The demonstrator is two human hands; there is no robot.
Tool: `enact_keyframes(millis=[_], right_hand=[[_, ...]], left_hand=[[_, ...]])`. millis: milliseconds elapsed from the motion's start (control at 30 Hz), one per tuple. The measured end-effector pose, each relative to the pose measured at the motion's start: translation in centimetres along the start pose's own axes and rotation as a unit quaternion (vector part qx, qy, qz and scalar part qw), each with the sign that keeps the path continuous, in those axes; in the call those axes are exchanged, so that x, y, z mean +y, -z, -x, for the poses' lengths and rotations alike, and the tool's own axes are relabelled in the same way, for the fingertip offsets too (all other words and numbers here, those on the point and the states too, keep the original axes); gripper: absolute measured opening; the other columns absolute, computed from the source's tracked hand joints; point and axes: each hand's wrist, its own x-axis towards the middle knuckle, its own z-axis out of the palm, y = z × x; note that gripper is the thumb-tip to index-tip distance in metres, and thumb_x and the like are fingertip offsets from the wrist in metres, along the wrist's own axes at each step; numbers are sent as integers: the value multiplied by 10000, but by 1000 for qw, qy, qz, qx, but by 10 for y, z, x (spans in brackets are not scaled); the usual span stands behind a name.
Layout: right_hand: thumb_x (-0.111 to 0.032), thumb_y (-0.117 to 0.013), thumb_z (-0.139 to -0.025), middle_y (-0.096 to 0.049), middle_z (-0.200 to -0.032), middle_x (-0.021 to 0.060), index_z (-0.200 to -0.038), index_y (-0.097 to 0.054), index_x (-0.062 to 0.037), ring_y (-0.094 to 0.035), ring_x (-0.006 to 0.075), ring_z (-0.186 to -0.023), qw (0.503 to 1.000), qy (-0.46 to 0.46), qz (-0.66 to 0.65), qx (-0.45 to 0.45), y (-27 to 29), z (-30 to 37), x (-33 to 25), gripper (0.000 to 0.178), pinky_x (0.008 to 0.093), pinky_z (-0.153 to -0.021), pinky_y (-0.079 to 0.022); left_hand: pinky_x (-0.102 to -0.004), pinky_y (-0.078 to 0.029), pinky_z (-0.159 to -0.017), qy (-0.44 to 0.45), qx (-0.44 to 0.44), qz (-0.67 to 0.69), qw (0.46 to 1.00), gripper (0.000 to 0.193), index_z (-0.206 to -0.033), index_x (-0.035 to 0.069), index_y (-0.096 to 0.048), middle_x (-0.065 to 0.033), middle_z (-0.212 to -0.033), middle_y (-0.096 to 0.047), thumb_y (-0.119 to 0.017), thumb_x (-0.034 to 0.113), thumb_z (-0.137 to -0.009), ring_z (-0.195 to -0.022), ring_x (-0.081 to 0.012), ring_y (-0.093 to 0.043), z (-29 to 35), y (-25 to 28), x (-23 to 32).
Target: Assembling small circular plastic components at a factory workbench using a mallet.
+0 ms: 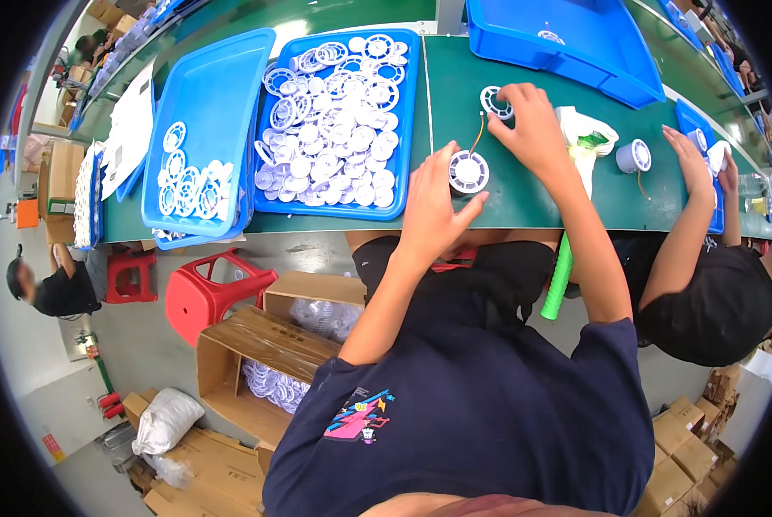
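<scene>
My left hand (pixel 427 207) curls around a white round fan-like housing (pixel 469 172) with a ring of slots on its top face. Thin orange and dark wires (pixel 479 132) rise from its far side. Just beyond, on the green table, is a white slotted ring (pixel 490 100). My right hand (pixel 531 129) has its fingertips on the right edge of that ring, with the thumb below it. To the left stands a blue tray (pixel 410 112) heaped with white rings and discs.
Another blue tray (pixel 222 77) with fewer white rings lies farther left. A blue bin (pixel 567 60) stands at the back. Right of my arm are a white-green bag (pixel 588 142), a green-handled tool (pixel 558 280) and a wired white housing (pixel 634 157). A co-worker's hand (pixel 689 159) is near.
</scene>
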Motion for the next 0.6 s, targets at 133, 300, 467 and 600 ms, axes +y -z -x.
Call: enact_keyframes(millis=[133, 300, 467, 600], right_hand=[[-221, -784, -827, -605, -1139, 193, -1249, -620, -13, -600, 398, -1097, 990, -18, -127, 62, 41, 27, -53, 498, 479, -925, -519], [-249, -833, -788, -570, -1123, 177, -1157, -657, 52, -596, 373, -1046, 996, 5, -88, 2, 42, 75, -95, 507, 460, -871, -537], [-237, -851, -784, -573, -1104, 168, -1165, -658, 42, -598, 358, -1041, 995, -17, -97, 20, 33, 80, -95, 510, 449, -834, -552], [-242, -851, -789, -575, -1089, 162, -1161, -660, 41, -599, 353, -1042, 995, -32, -91, 20, 33, 80, -99, 505, 450, -831, -555]], left_hand=[[-461, -467, -995, 85, 40, 13, 996, 856, -1525, 10, -443, -193, -1273, -637, -867, 217, -810, -1158, -390, -621, 11, -10, 15], [-464, -455, -911, 84, 84, -42, 992, 848, -1497, 7, -455, -149, -1169, -654, -874, 245, -799, -1091, -350, -628, 11, -26, 20], [-467, -454, -911, 70, 92, -46, 992, 815, -1471, 1, -475, -151, -1159, -652, -869, 273, -811, -1087, -358, -627, 14, -28, 17], [-471, -455, -922, 66, 88, -50, 993, 798, -1464, 9, -486, -168, -1186, -652, -870, 284, -820, -1103, -367, -630, 14, -27, 15]])
